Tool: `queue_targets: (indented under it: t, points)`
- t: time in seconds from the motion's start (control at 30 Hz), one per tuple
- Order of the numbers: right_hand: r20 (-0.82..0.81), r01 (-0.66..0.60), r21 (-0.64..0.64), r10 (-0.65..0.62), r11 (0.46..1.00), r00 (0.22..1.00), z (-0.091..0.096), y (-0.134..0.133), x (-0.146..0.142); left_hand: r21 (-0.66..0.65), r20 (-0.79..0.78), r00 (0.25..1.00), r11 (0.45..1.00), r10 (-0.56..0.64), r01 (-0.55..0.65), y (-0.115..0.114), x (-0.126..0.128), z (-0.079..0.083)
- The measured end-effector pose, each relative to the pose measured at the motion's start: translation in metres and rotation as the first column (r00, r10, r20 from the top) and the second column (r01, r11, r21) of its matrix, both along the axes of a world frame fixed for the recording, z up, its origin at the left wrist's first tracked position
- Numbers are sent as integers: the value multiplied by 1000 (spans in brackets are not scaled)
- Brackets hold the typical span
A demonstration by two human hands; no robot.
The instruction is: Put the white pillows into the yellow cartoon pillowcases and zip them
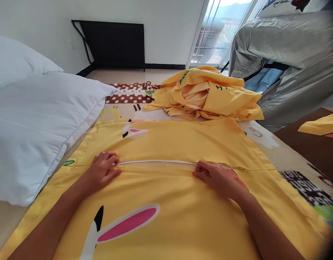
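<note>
A yellow pillowcase (pixel 155 144) printed with white-and-pink rabbit ears lies spread flat before me. Across its middle runs a slit-like opening, edged at the far side by a white strip (pixel 155 161) that looks like a zip. At the opening's left end my left hand (pixel 104 168) has its thumb on the near edge and its curled fingers on the far edge. My right hand (pixel 213 177) pinches the fabric at the right end, fingers bent and thumb close to them. Between the hands the opening gapes slightly. What lies under the fingertips is partly hidden.
White pillows (pixel 47 122) are piled at the left, overlapping the bed's patterned sheet (pixel 128 108). Crumpled yellow bedding (pixel 210 95) sits beyond the pillowcase. Grey plastic-covered furniture (pixel 291 61) stands at the right, with a brown box-like surface (pixel 304 144) below it. A black panel (pixel 115 45) leans against the wall.
</note>
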State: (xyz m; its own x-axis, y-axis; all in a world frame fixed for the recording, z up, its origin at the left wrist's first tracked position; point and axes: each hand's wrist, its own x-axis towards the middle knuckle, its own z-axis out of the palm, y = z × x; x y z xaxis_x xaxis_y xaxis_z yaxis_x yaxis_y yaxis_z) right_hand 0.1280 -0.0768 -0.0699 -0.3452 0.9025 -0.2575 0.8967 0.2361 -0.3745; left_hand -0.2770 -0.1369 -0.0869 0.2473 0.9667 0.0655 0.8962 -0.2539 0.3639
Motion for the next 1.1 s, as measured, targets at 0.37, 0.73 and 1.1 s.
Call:
queue_targets:
  t: [0.37, 0.73, 1.1]
  points:
    - [-225, 23, -127, -52, 992, 973, -3, 11, 41, 101, -15, 998, 993, 63, -61, 3, -6, -11]
    - [-39, -29, 485, 55, 874, 998, -10, -41, 8, 75, -156, 861, 863, -485, 500, -61, 85, 22]
    - [202, 30, 552, -169, 833, 965, -64, -137, 91, 271, -379, 696, 646, -610, 713, -128, 119, 16]
